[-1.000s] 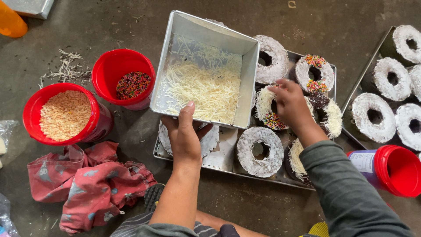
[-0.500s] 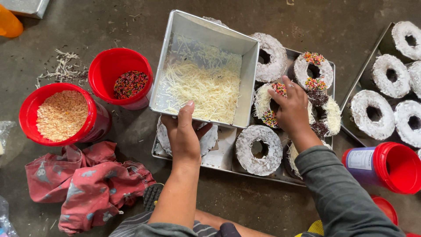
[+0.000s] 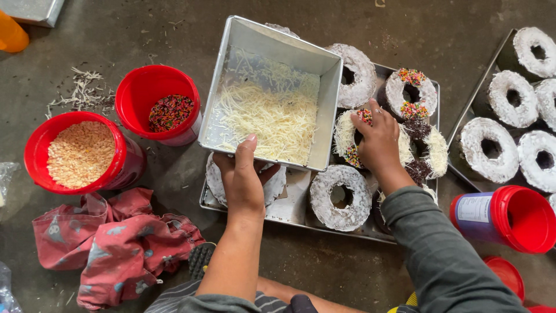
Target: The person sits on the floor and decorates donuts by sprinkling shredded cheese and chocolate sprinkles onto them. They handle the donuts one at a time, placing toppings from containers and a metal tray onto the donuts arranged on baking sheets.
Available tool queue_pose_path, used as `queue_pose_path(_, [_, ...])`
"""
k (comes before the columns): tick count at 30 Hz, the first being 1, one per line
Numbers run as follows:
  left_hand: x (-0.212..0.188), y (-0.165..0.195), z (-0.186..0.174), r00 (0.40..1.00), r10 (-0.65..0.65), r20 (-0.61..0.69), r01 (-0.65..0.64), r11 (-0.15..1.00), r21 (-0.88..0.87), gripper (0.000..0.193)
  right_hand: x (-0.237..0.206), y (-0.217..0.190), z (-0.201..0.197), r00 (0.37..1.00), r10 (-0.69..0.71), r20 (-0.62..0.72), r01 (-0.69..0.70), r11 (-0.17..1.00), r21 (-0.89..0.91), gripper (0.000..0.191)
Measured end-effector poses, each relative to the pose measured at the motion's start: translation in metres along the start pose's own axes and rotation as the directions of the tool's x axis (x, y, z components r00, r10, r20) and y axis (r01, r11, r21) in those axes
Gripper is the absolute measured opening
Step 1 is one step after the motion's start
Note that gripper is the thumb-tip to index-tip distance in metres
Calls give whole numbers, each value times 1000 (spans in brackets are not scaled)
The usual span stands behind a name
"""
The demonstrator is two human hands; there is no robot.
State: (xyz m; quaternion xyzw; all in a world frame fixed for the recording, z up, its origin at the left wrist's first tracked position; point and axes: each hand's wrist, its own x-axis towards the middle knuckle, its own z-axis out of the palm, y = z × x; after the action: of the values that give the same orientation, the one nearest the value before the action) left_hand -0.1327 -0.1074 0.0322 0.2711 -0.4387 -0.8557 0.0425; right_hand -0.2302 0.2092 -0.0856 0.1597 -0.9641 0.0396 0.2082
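Observation:
My left hand (image 3: pixel 242 177) grips the near rim of a square metal pan (image 3: pixel 272 55) that holds shredded white cheese (image 3: pixel 272 119); the pan is tilted up over a flat metal tray (image 3: pixel 289 210) of ring doughnuts. My right hand (image 3: pixel 379 142) rests, fingers curled, on a doughnut (image 3: pixel 346 136) topped with cheese shreds and coloured sprinkles in the middle of that tray. Around it lie a sugar-dusted doughnut (image 3: pixel 340 198), another dusted one (image 3: pixel 358 75) and one with sprinkles (image 3: pixel 411 93).
On the dark floor at left stand a red tub of coloured sprinkles (image 3: pixel 159 104) and a red tub of pale crumbs (image 3: pixel 78 152). A red patterned cloth (image 3: pixel 116 243) lies below them. A second tray of dusted doughnuts (image 3: pixel 509 110) and a red-lidded jar (image 3: pixel 507 217) are at right.
My right hand has shifted slightly left and down onto the cheese-topped doughnut. My left hand and the pan stay where they were.

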Motion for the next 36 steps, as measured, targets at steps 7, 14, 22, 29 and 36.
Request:
queue_pose_path(7, [2, 1, 0, 1000, 5, -11, -5, 999, -32, 65, 4, 0, 0, 1000, 8, -1, -7, 999, 53, 63])
queue_pose_path(14, [1, 0, 0, 1000, 3, -27, -3, 1000, -13, 65, -3, -10, -10, 1000, 4, -31, 0, 992, 123, 58])
queue_pose_path(22, [0, -1, 0, 1000, 3, 3, -3, 1000, 6, 65, -13, -23, -20, 1000, -29, -13, 30, 990, 137, 53])
queue_pose_path(29, [1, -1, 1, 1000, 1, 7, -1, 1000, 7, 65, -17, -23, -25, 999, -53, 2, 51, 981, 185, 55])
queue_pose_path(36, [1, -4, 0, 1000, 8, 14, -8, 1000, 3, 67, -25, -26, -33, 997, -51, 64, 37, 980, 196, 58])
